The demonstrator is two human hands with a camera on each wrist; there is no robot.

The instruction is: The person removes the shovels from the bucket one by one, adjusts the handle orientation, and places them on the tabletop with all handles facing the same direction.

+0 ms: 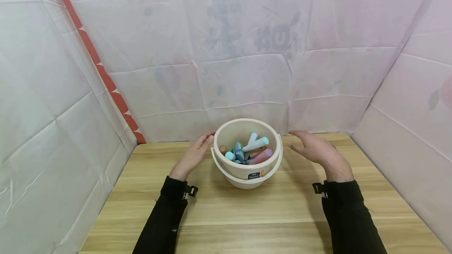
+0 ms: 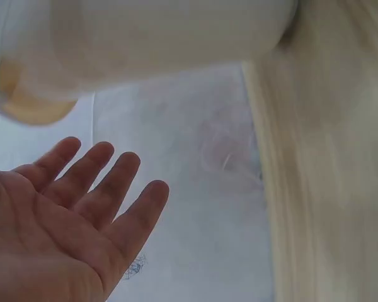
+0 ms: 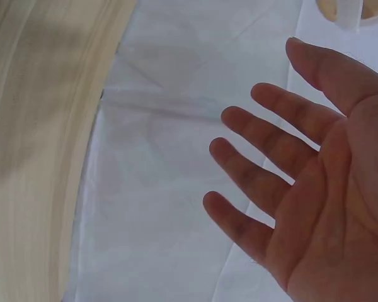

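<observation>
Both hands flank the bucket [image 1: 247,156] on the desk [image 1: 247,214]: left hand [image 1: 192,156] fingers straight at its rim, right hand [image 1: 318,148] spread, apart. Bucket not yet gripped; tubes [image 1: 255,144] remain inside.

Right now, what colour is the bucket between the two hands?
The bucket is cream white, with a small dark label on its front. The head view shows it best.

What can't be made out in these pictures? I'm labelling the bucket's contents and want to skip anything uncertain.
- Lower parts of the tubes in the bucket: head view, hidden by its wall and each other.
- Bucket label: head view, too small to read.
- Whether the left hand touches the bucket: unclear in every view.
- Bucket in the left wrist view: blurred and cut off by the top edge.
- Right hand: right wrist view, cut off at the right edge.
</observation>
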